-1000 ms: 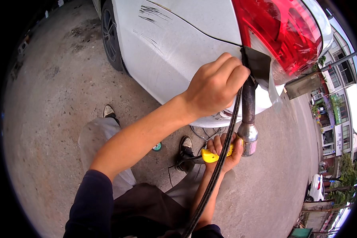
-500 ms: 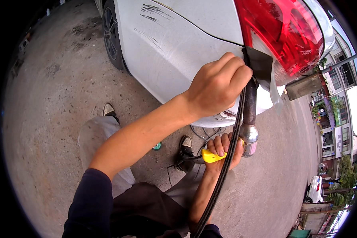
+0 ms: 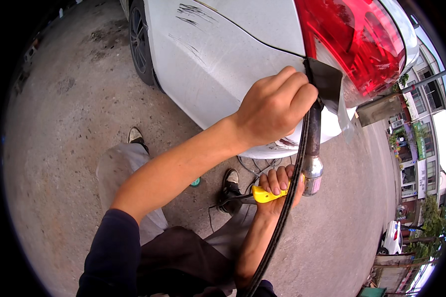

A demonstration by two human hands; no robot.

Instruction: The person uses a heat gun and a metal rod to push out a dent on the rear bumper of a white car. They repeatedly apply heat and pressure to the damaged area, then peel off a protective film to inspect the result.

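My left hand [image 3: 275, 106] is closed at the car's rear corner, its fingers curled over a long black strip [image 3: 291, 193]. This strip runs from the panel gap beside the tail light down past my right forearm; the fingertips are hidden. Lower down, my right hand [image 3: 280, 184] grips the yellow handle of a heat gun [image 3: 313, 175]. The gun's dark metal nozzle points up, close beside my left fist. A dark grey flap [image 3: 328, 85] with a clear edge stands out from the body at the nozzle's upper end. The white car [image 3: 223, 64] has black scrapes on its side.
The red tail light [image 3: 357, 42] lies just beyond the flap. A grey cable [image 3: 255, 171] lies looped on the ground under the bumper, near my shoe [image 3: 230, 180]. A small green round thing [image 3: 195, 182] is partly behind my left forearm. A parked white car [image 3: 392, 237] stands far right.
Both hands, the heat gun and the strip sit very slightly farther right in the picture. Each hand keeps its grip, and the flap has barely shifted.
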